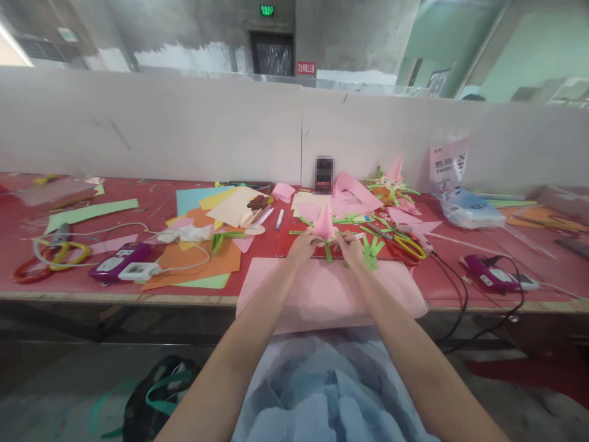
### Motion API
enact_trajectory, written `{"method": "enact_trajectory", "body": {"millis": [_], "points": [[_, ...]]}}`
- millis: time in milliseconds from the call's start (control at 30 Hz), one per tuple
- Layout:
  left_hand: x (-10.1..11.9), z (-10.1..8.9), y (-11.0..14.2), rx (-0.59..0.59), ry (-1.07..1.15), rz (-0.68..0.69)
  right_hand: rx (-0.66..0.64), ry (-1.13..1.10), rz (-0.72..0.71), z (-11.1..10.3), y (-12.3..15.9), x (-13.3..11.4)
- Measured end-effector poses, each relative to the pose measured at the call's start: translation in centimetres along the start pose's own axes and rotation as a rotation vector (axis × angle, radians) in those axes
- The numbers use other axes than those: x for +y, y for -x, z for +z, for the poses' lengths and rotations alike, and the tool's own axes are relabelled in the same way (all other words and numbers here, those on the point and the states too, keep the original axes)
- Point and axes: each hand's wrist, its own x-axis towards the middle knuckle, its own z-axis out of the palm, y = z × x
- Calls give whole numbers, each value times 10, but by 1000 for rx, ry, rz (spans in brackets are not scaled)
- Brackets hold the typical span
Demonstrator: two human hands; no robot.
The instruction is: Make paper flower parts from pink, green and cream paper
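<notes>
Just beyond the table's near edge, a small paper figure with a pink cone [324, 224] on top and green strips around its lower part is held between my hands. My left hand [304, 247] pinches its left side, fingers closed. On the opposite side my right hand [348, 247] is closed on the figure's edge; a small pale piece shows by its fingertips, too small to name. Cut green paper strips [372, 250] lie right of my right hand. A similar finished-looking figure with a pink cone [394, 175] stands at the back right.
Yellow-handled scissors [409, 245] lie right of my hands, with a glue gun [424, 239] beside them. Coloured paper sheets [216, 252], a white marker [279, 219] and a purple power strip [120, 261] with cables are leftward. A pink cloth [322, 294] covers the front edge; a white partition [184, 129] stands behind.
</notes>
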Motion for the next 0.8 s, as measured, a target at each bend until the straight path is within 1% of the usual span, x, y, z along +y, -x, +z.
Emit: {"method": "enact_trajectory", "body": {"millis": [167,400,633,800], "points": [[2,-1,1,-17,11,-31,-10,-86,22,-1,1,3],[2,-2,1,-21,14,-13,-26,-96,36,1,0,6],[5,-4,1,-41,8,-46,-56,-112,16,1,0,5],[4,-3,0,-31,9,-37,-57,-47,28,-2,1,4]]}}
